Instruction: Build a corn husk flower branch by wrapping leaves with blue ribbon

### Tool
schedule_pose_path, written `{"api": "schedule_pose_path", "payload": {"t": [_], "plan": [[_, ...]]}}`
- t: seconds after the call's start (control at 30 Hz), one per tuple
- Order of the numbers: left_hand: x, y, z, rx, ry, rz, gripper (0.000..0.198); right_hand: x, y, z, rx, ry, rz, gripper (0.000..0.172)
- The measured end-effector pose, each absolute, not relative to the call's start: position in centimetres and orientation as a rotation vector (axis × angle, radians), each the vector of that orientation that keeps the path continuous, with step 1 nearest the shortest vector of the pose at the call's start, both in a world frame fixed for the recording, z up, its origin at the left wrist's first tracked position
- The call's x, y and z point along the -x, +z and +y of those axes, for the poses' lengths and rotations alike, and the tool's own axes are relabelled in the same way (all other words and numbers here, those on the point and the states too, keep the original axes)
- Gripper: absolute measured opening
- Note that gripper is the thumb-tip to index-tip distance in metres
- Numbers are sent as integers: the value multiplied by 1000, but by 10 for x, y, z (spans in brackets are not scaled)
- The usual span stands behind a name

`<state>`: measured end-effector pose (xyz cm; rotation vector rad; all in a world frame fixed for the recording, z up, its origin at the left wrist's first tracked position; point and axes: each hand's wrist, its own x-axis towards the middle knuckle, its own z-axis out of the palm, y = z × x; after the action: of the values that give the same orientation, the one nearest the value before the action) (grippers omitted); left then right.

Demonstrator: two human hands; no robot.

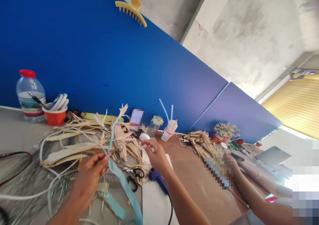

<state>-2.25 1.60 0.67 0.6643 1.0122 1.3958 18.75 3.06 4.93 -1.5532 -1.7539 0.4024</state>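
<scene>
Between the thumb and fingers of my left hand [93,167] is a branching stem [112,135] wrapped in light blue tape, with pale corn-husk flowers at its tips. From beside this grip a wide strip of blue tape [126,183] hangs down to the right. My right hand [157,155] is raised to the right of the stem, its fingers bent and apart with nothing seen in them. Just behind its fingertips is a round white object [144,137], partly hidden. Black-handled scissors [136,177] and a blue glue gun [158,180] lie below, between my hands.
Dried corn husks [72,152] and thin wires [25,185] cover the left side. A water bottle [31,99], a red cup [56,115], a jar [154,127] and a cup with straws [168,131] stand along the blue partition [99,52]. A co-worker's arms [251,188] are at right.
</scene>
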Motion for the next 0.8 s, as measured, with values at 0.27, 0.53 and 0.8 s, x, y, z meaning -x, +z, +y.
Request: {"api": "schedule_pose_path", "payload": {"t": [0.27,0.53,0.8], "plan": [[15,7,9,-576,1222,739,25,-138,15,-23,1317,992,-1551,24],[13,6,7,-557,1125,708,18,-110,1,-7,1141,1238,-1160,6],[12,2,7,-635,1083,719,15,-107,-2,-9,865,1536,-788,10]]}}
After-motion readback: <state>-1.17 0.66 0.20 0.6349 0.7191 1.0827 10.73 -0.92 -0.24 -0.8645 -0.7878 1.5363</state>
